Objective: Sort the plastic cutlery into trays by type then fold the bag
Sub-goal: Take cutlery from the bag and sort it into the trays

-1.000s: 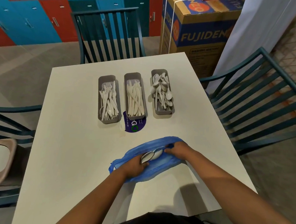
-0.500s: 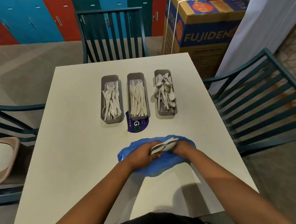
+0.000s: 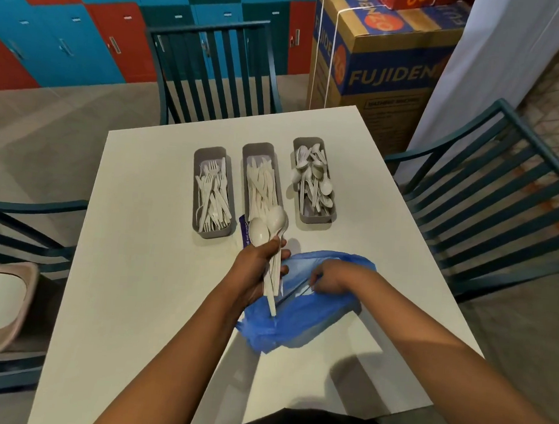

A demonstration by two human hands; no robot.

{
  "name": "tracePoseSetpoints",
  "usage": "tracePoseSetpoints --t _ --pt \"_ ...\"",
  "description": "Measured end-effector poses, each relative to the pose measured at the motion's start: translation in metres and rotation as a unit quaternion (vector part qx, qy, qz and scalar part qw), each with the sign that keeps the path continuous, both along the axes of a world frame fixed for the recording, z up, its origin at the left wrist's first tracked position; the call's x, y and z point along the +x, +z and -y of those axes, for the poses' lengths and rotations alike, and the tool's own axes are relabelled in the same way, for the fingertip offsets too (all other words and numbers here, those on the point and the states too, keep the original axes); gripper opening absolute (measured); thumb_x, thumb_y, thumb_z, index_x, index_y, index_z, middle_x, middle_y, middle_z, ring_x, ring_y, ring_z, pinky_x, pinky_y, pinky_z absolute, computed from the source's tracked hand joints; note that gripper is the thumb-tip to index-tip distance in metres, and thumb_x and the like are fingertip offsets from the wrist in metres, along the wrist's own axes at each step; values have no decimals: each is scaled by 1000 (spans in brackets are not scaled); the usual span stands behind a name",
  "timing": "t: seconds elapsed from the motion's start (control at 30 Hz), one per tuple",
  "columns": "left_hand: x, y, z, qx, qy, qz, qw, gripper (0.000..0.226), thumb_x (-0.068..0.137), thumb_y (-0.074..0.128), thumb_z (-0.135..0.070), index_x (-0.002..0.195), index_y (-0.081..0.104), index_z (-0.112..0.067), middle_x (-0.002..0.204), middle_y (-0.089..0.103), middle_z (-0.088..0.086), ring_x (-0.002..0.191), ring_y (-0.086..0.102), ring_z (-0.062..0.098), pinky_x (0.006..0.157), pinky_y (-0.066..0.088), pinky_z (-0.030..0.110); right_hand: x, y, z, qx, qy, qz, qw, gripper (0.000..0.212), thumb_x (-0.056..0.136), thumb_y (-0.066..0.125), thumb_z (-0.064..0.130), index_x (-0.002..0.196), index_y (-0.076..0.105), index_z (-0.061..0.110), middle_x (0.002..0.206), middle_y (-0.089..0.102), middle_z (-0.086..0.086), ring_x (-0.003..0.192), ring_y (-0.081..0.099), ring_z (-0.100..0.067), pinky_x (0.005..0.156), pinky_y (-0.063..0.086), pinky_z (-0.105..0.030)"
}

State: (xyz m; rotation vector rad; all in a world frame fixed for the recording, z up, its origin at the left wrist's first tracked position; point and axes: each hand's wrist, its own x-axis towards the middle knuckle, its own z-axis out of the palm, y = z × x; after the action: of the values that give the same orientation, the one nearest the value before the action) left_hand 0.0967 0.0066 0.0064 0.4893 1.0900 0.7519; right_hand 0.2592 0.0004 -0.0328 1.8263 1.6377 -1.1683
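Head view: left hand (image 3: 257,270) grips spoons (image 3: 268,228); right hand (image 3: 331,278) apparently pinches bag (image 3: 310,316).

White table (image 3: 142,268): three grey trays (image 3: 211,192), blue bag (image 3: 310,316), purple sticker (image 3: 244,231).

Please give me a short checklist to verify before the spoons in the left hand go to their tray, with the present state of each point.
1. Left hand grips the bunch of spoons firmly: ok, fingers closed around the handles.
2. Bunch holds only spoons: cannot tell, two bowls show, the other pieces are hidden.
3. Spoon tray is identified: ok, it is the rightmost of the three.
4. Spoon tray has room: cannot tell, it is already piled high.
5. Right hand holds the blue bag: ok, it grips the opening.
6. Bag is empty: cannot tell, its inside is hidden.
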Motion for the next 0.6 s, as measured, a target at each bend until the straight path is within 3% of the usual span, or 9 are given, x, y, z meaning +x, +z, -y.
tracePoseSetpoints --t 0.07,0.13,0.2,0.27,0.4,0.5,0.6 --pt "3 1 -4 -35 38 11 999 25 99 45 -17 80 58 -6 65 52 7 55 51 12 39 43 16 -4 17 -4 61 -34 -66 995 25 93 49 20 111 65 13 119 61 -4 103 57 -21 90 46 -30" --pt "3 1 -6 -45 46 1 998 27 99 46 -21 78 58 -7 63 53 5 54 54 9 38 41 16 -8 30 -6 101 -126 -146 976 18 92 49 15 85 66 13 93 63 -7 73 58 -17 63 47 -25" --pt "3 -2 -6 -43 31 -14 999 27 98 48 -24 80 59 -7 57 56 2 46 56 6 38 41 16 -14 40 -7 120 -214 -206 947 26 92 47 15 69 59 14 72 58 -4 55 51 -15 49 41 -21" --pt "3 -5 -5 -37 7 -24 999 27 97 49 -27 83 60 -7 53 58 2 44 55 6 39 42 17 -19 47 -7 134 -270 -252 919 30 95 46 22 70 58 13 67 54 -1 52 47 -14 47 38 -20" --pt "6 -3 -1 -13 -5 -49 999 24 97 50 -25 85 63 -9 57 63 1 45 58 6 44 45 17 -26 54 -5 121 -324 -344 873 24 94 52 33 83 59 13 77 57 -1 59 51 -13 51 43 -23" --pt "8 -4 -4 -13 15 -47 999 23 96 52 -25 87 63 -8 70 67 7 57 64 11 53 52 20 -28 51 -2 97 -291 -356 883 17 89 63 25 84 55 11 81 59 -4 64 57 -13 51 49 -23" --pt "13 -2 -10 4 27 -57 998 24 95 53 -23 100 64 -2 82 65 12 68 64 19 60 54 27 -34 48 -3 107 -277 -343 891 23 88 64 17 73 49 10 69 55 -7 58 56 -16 54 51 -26"
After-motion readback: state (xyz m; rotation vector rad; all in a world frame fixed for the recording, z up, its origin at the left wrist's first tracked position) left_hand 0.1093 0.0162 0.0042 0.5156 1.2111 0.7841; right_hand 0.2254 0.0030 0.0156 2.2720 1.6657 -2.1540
